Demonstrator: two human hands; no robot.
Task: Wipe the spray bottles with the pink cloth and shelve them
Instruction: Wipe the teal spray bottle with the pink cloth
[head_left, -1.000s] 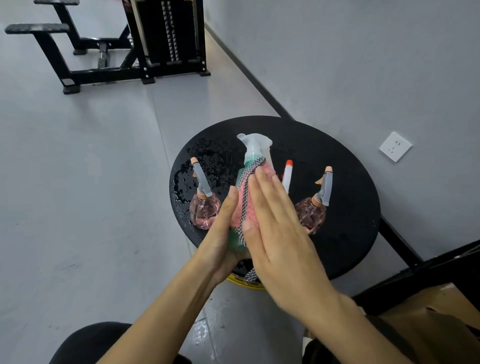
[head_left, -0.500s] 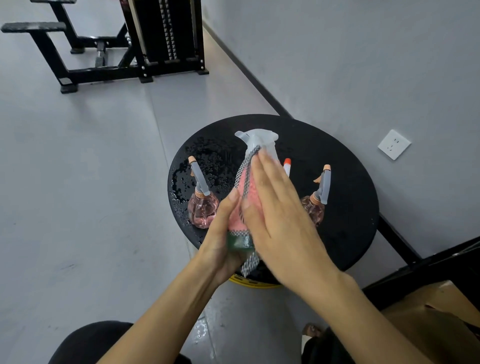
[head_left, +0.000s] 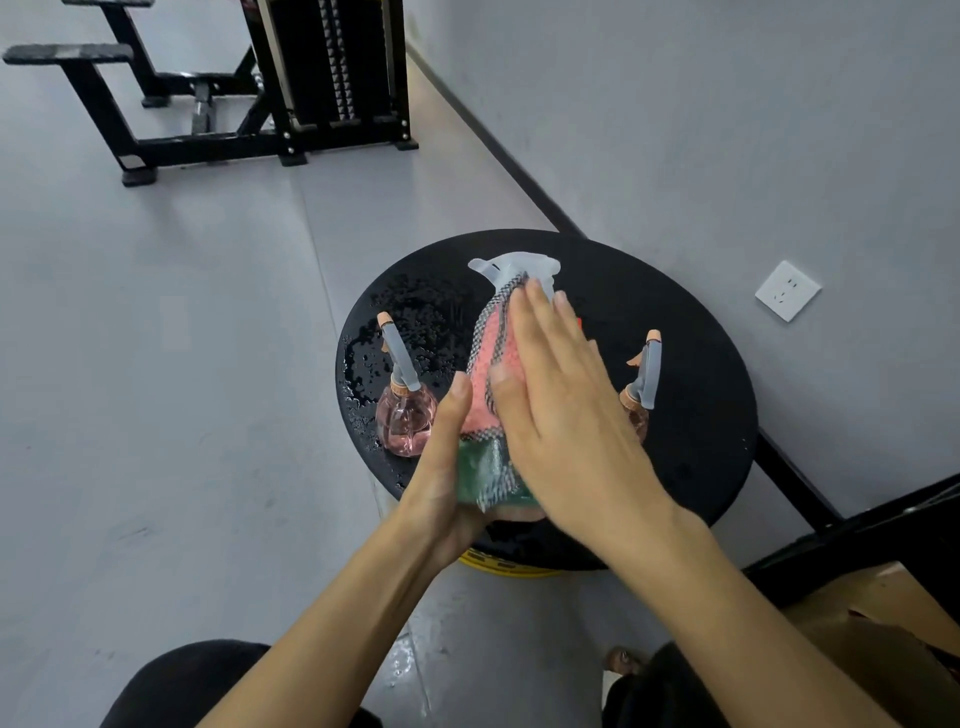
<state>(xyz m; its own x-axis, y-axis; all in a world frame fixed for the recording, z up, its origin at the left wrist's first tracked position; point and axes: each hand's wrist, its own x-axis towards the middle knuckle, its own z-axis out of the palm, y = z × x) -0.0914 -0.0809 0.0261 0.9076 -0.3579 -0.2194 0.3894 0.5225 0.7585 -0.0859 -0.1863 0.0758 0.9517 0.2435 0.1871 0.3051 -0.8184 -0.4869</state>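
My left hand grips the base of a green spray bottle with a white trigger head, held above the round black table. The pink cloth with its checked border lies along the bottle's side. My right hand presses the cloth flat against the bottle, fingers straight and reaching up to the trigger head. A small pink bottle stands on the table to the left. Another pink bottle stands to the right, partly hidden by my right hand.
Water drops cover the table's left part. A yellow base shows under the table. Black gym equipment stands on the grey floor at the back. A grey wall with a white socket is on the right; a cardboard box sits at the lower right.
My right hand has slid the cloth up the bottle toward the trigger head. The red-tipped item behind the bottle is now almost hidden by my fingers.
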